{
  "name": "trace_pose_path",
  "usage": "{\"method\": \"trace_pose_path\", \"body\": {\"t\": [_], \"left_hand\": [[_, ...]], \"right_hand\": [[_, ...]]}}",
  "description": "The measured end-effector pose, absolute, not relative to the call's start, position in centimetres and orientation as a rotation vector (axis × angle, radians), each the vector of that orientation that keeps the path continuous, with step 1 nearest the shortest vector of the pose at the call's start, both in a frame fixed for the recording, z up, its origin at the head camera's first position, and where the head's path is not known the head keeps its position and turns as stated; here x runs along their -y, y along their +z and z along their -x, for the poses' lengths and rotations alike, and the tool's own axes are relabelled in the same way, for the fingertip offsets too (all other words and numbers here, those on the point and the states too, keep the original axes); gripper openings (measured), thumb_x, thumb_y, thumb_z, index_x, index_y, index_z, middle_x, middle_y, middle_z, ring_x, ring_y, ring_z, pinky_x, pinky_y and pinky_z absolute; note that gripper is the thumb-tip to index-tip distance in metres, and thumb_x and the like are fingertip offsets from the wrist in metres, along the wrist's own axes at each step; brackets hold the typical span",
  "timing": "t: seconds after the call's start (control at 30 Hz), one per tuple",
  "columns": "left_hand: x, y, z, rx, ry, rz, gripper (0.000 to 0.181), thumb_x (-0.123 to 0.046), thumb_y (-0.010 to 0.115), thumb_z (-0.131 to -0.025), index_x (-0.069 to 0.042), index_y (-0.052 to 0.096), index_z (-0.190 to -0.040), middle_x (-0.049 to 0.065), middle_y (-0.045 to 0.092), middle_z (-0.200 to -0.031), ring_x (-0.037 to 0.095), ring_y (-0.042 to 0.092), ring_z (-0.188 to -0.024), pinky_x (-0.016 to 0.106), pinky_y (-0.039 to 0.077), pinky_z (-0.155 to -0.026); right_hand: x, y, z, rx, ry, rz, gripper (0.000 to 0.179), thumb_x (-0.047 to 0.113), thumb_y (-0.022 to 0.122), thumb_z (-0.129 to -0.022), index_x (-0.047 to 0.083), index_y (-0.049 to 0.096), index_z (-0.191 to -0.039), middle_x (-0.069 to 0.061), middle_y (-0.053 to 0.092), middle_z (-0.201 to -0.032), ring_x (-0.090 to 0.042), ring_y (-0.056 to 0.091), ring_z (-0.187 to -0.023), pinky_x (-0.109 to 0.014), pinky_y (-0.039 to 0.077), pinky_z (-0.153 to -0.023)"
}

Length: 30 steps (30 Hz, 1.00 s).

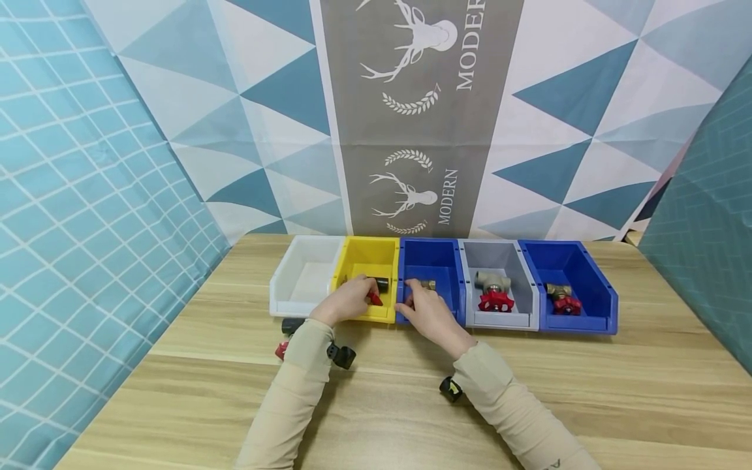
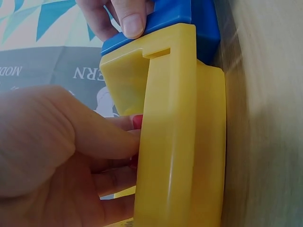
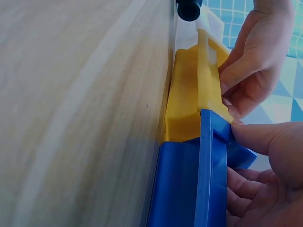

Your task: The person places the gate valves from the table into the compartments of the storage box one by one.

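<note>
My left hand (image 1: pixel 348 301) reaches over the front of the yellow bin (image 1: pixel 376 314). Its thumb and fingers pinch a valve's red handwheel (image 1: pixel 375 299), also visible as red bits between the fingers in the left wrist view. A black pipe end (image 1: pixel 382 284) lies just beyond the fingertips. My right hand (image 1: pixel 433 317) is at the adjoining blue bin (image 1: pixel 427 256), gripping its left side. There the thumb (image 3: pixel 253 135) presses on the front corner beside the yellow bin, with the other fingers curled inside. A brass fitting (image 1: pixel 431 285) shows behind that hand.
Left of the yellow bin stands a white bin (image 1: pixel 299 308). To the right, a grey bin (image 1: pixel 499 320) and another blue bin (image 1: pixel 578 323) each hold a red-wheeled valve. Partly under my left sleeve, a black pipe piece (image 1: pixel 292 325) and a red handwheel (image 1: pixel 281 350) lie on the table.
</note>
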State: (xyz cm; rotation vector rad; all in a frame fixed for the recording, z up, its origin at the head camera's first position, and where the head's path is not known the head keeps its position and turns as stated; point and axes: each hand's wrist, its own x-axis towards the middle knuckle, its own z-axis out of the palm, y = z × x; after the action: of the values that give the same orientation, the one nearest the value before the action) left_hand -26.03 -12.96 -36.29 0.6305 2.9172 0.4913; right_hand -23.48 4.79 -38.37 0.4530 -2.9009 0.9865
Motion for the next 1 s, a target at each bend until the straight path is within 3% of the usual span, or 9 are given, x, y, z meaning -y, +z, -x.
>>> {"method": "trace_pose_path", "body": {"t": [0.57,0.8,1.0], "left_hand": [[14.8,-33.9,23.9,-3.010,0.525,-0.756,0.017,-0.002,0.054,-0.087,-0.004,0.064,-0.100,0.006,0.060,-0.098,0.019,0.058,-0.091,0.033,0.047,-0.083],[16.7,-32.8,22.4,-2.966,0.462,-0.804,0.015,-0.008,0.057,-0.087,-0.002,0.063,-0.099,0.006,0.063,-0.092,0.016,0.057,-0.081,0.032,0.047,-0.075],[19.4,-32.3,21.0,-2.920,0.386,-0.795,0.010,-0.008,0.057,-0.086,-0.005,0.066,-0.089,0.002,0.065,-0.085,0.014,0.056,-0.076,0.034,0.047,-0.075]], "right_hand": [[-4.9,-38.4,23.6,2.902,0.977,-0.459,0.054,0.028,0.062,-0.086,0.001,0.043,-0.128,-0.001,0.060,-0.077,-0.011,0.053,-0.061,-0.025,0.046,-0.059],[-4.9,-38.2,23.6,2.906,0.978,-0.453,0.054,0.028,0.062,-0.086,0.001,0.042,-0.128,-0.002,0.060,-0.078,-0.011,0.053,-0.061,-0.025,0.047,-0.060],[-4.8,-38.3,23.5,2.899,0.981,-0.462,0.054,0.028,0.062,-0.086,0.001,0.043,-0.128,-0.002,0.062,-0.079,-0.011,0.055,-0.063,-0.027,0.048,-0.062]]}}
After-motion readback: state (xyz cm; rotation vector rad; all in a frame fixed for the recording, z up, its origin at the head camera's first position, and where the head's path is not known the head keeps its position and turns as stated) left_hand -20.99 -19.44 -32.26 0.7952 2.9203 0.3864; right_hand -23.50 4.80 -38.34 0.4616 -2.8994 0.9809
